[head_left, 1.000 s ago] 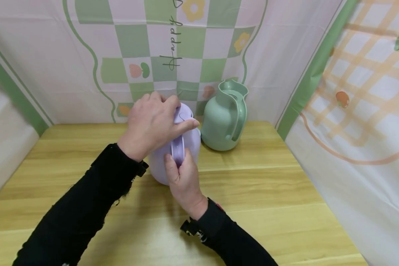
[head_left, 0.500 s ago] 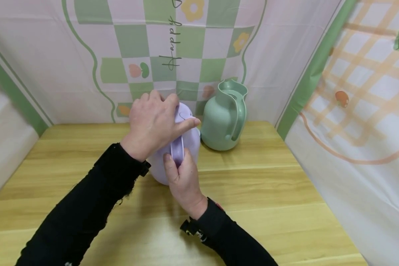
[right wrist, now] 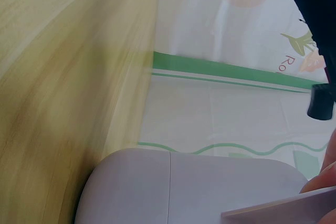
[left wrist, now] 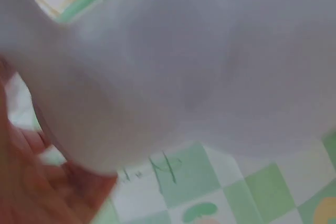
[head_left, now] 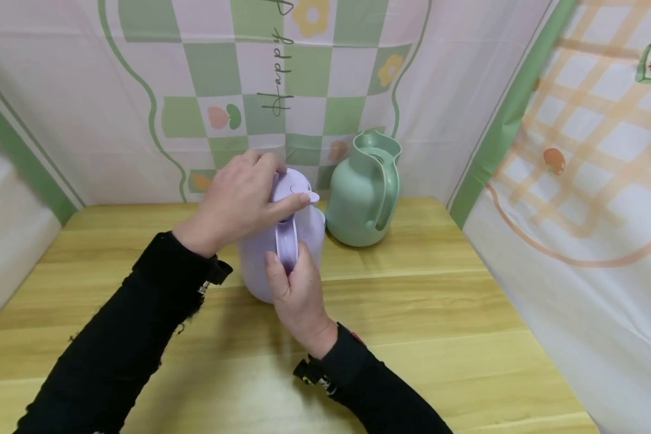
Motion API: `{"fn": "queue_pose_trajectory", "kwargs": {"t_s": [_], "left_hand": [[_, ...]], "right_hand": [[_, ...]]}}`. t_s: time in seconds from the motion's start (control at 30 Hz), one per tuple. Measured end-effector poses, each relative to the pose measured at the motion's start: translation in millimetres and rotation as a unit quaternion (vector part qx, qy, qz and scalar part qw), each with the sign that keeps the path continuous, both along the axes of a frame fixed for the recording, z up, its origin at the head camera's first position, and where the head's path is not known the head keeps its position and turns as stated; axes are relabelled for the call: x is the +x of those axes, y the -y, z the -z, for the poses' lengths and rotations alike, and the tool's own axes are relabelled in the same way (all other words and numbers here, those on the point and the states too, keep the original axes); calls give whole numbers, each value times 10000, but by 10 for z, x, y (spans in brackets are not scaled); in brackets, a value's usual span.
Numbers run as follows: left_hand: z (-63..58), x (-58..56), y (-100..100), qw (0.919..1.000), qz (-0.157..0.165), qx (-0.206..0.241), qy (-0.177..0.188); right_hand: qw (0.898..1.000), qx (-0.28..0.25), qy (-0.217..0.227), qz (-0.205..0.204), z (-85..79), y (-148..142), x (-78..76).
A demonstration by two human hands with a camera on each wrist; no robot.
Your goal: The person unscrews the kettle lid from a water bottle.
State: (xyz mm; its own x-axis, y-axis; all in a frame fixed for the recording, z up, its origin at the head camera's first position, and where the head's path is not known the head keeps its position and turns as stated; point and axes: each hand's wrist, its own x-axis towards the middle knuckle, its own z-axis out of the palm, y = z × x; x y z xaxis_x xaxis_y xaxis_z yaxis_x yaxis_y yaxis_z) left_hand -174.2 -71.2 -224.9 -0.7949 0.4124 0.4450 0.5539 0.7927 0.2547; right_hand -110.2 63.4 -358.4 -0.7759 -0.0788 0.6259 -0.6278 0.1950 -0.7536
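A lavender thermos jug (head_left: 255,271) stands upright on the wooden table in the head view. My right hand (head_left: 304,301) grips its handle (head_left: 287,242), thumb on the near left side. My left hand (head_left: 235,196) holds the jug's lid (head_left: 293,181), with the thumb across the top and the fingers over the far left side. In the left wrist view, the jug's pale body (left wrist: 210,66) fills most of the picture, and fingers (left wrist: 58,192) touch its edge at the lower left. The right wrist view shows the jug's side (right wrist: 126,187) and part of the handle (right wrist: 283,208).
A green jug (head_left: 358,199) with a handle stands close to the right of the lavender one. Behind the table (head_left: 412,337) hangs a checkered cloth (head_left: 260,72); another patterned cloth (head_left: 575,199) hangs on the right.
My left hand has shifted slightly left over the lid, and its thumb has drawn back, so more of the lid shows. My right hand keeps its grip on the handle.
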Motion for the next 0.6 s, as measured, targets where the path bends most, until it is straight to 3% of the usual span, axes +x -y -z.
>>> {"fn": "queue_pose_trajectory", "kwargs": {"t_s": [0.13, 0.23, 0.37, 0.6], "left_hand": [[-9, -91, 131, 9959, 799, -58, 419], [-24, -127, 205, 9907, 1150, -144, 707], [-49, -143, 246, 9876, 1329, -338, 770], [-77, -141, 252, 9875, 1280, -555, 739]], "right_hand": [[10000, -1, 43, 20, -2, 4, 2], [10000, 11, 18, 59, -2, 4, 1], [9999, 25, -31, 127, -1, 8, 2], [9999, 12, -27, 148, -1, 8, 5]]}}
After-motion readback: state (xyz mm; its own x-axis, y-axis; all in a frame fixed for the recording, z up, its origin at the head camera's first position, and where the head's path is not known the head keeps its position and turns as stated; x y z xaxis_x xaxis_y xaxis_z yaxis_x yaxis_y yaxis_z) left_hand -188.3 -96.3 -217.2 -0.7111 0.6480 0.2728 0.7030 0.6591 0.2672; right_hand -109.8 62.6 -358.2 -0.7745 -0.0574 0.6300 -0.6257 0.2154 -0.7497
